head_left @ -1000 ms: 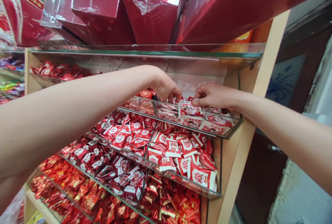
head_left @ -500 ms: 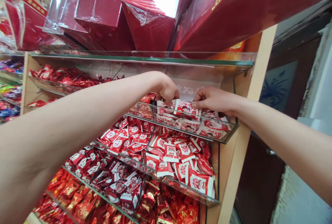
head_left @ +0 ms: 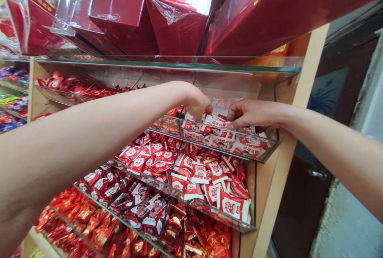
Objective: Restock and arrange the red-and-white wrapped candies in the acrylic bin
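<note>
Although packets line the front of the glass bin, those behind lie uneven; work appears partly complete. At the bin's top, the left hand curls over packets, grip hidden; the right hand, thumb and fingers slightly parted, meets packets, hold unconfirmed. Below the bin, a tray contains loose red-and-white sachets.

Boxes stand on a shelf above tiered trays of packets, left of a door.
</note>
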### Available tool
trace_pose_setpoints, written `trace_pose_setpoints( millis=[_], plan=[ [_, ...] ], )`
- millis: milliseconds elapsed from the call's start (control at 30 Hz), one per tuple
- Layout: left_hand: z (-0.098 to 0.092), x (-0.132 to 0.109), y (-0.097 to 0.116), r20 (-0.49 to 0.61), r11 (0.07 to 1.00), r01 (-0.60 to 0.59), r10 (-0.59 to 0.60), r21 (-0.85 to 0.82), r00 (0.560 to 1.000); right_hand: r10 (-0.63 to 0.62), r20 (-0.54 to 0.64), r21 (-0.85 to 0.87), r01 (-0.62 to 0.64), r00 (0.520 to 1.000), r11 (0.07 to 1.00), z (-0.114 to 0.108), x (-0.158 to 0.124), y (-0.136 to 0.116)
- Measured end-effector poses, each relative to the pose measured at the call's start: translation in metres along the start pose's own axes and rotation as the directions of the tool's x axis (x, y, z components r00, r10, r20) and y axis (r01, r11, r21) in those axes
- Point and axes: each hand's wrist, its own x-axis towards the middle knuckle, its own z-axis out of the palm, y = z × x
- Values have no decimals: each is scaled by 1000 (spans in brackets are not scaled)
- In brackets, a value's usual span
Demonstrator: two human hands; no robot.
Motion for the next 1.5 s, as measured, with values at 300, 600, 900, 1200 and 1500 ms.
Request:
trace_pose_setpoints(
  millis=[300, 600, 900, 1200, 1500],
  plan=[
    [10, -5, -9, -139, 993, -59, 44, -104, 989, -57, -28, -28, 56, 998, 998, 2, -4, -5],
    [14, -13, -8, -174, 989, -100, 80, -113, 982, 78, 64, -23, -77, 995, 997, -10, -14, -12],
    [16, -20, -9, -260, 980, -136, 96, -143, 961, -32, 60, -37, 34, 998, 999, -21, -20, -5],
    [9, 0, 14, -347, 963, -264, 231, -51, 909, 228, 237, -480, -90, 944, 873, -18, -10, -23],
    [14, 15, 20, -342, 972, -235, 220, -2, 914, 187, 163, -646, -38, 969, 763, -17, -21, -36]
  ],
)
